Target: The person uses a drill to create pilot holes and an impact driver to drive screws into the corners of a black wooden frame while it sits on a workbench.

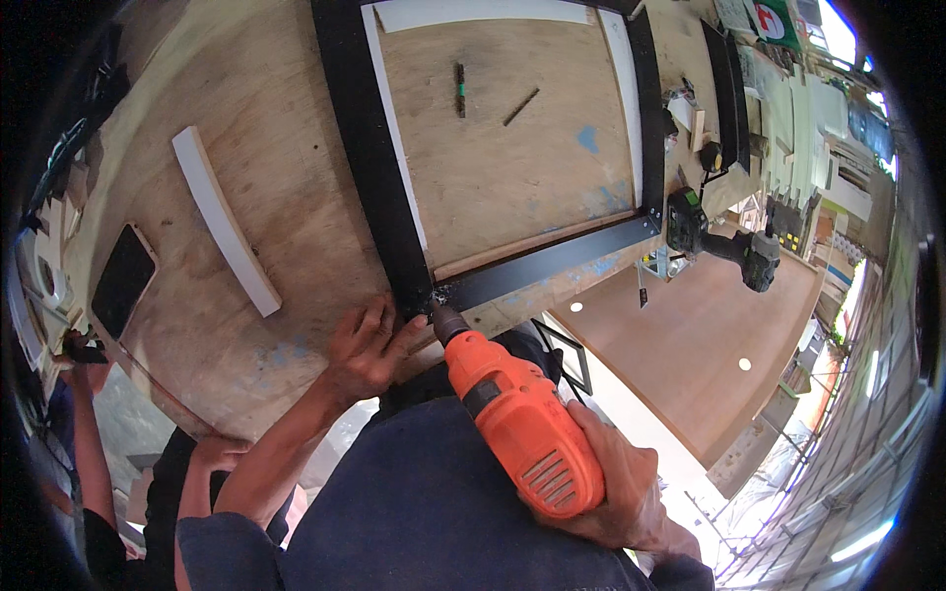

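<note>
Watching from afar, I have another person's hand (91, 372) between eight and nine o'clock, a dark flat slab resembling a phone (126, 278) at nine, and a loose white strip (227, 222) on the worktable (296, 167) just past it. At eight o'clock my left hand (367, 360) braces beside the work, fingers partly curled and thumb by the corner; whether they grip, I cannot tell. The black frame (372, 148) lies flat on the worktable toward twelve o'clock, its near-left corner at the picture's centre, meeting the tip of the orange drill (522, 424). Toward five o'clock, my right hand (626, 483) grasps the orange drill, its fingers wrapped about the rear grip. At two o'clock, the frame's near-right corner (652, 219) bears pale dots that look like fastenings, so I judge that joint done. Pale debris at the near-left corner suggests drilling there is under way, with that joint left to finish. The far side runs out of view, so its joints I cannot judge. Between two and three o'clock, a green-and-black cordless drill (729, 246) stands idle beside the frame.
</note>
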Demonstrator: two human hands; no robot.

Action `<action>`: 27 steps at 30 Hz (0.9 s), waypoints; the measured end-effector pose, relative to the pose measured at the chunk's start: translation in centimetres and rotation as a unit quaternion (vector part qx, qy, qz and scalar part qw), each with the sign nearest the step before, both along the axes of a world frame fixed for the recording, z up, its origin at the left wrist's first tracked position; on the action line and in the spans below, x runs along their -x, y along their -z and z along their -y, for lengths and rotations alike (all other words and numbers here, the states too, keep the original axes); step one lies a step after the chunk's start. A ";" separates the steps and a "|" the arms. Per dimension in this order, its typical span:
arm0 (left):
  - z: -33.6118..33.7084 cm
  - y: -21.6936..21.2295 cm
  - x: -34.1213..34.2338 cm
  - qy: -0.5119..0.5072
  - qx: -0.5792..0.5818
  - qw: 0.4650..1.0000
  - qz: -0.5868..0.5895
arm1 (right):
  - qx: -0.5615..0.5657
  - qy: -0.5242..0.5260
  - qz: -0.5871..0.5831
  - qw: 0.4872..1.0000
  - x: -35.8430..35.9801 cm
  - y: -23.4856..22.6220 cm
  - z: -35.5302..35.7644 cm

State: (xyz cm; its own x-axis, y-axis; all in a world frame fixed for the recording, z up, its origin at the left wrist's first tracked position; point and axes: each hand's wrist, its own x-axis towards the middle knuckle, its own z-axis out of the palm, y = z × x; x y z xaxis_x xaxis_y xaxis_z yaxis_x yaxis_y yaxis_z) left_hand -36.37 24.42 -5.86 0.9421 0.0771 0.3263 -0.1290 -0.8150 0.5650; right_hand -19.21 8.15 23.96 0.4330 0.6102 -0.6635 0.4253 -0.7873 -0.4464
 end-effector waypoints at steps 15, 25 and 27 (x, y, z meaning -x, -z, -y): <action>0.0 0.1 0.2 0.001 0.000 1.000 -0.010 | 0.004 -0.005 0.003 1.000 -0.4 1.3 -1.1; 0.0 0.3 0.1 0.005 0.006 1.000 -0.008 | 0.004 -0.030 -0.011 0.999 -1.0 1.2 -2.4; 0.0 0.3 0.1 0.006 0.005 1.000 -0.006 | -0.001 -0.040 -0.015 0.999 -1.3 1.3 -2.9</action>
State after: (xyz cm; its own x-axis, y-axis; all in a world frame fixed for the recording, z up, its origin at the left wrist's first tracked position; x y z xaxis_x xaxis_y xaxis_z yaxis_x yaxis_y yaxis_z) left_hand -36.50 24.41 -6.16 0.9471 0.0701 0.3133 -0.1306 -0.8074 0.5754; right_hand -17.92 11.02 22.62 0.3630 0.6436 -0.6738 0.4727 -0.7504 -0.4621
